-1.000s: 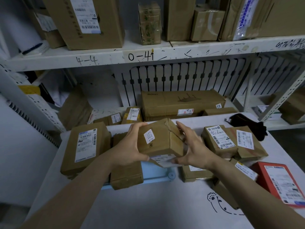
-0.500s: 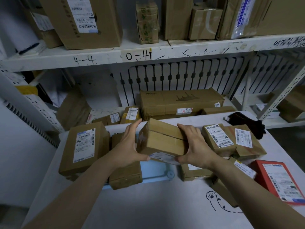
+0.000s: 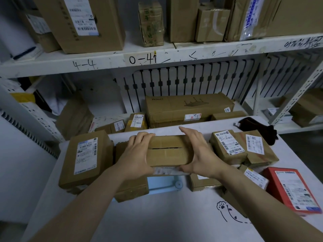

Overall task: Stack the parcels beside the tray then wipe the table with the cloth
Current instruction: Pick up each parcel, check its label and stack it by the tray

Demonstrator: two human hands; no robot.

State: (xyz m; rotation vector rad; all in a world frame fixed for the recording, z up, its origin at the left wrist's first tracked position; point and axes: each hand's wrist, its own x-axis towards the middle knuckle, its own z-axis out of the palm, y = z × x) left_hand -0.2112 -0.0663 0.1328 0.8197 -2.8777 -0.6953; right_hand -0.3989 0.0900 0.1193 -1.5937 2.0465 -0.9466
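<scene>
Both hands clamp one brown parcel point(image 3: 167, 151) by its ends: left hand point(image 3: 138, 154) has fingers curled over the far edge, right hand point(image 3: 199, 154) has its thumb at the near edge. The parcel is level above the light-blue tray point(image 3: 160, 185); contact underneath is hidden. A white label shows under its near edge and could snag on lowering. Neighbours crowd in — tall labelled box point(image 3: 85, 158) on the left, labelled parcels point(image 3: 227, 145) on the right — so a careless set-down may shove them. Farther back, the dark cloth point(image 3: 257, 130) lies untouched at the far corner of the table point(image 3: 157, 215).
</scene>
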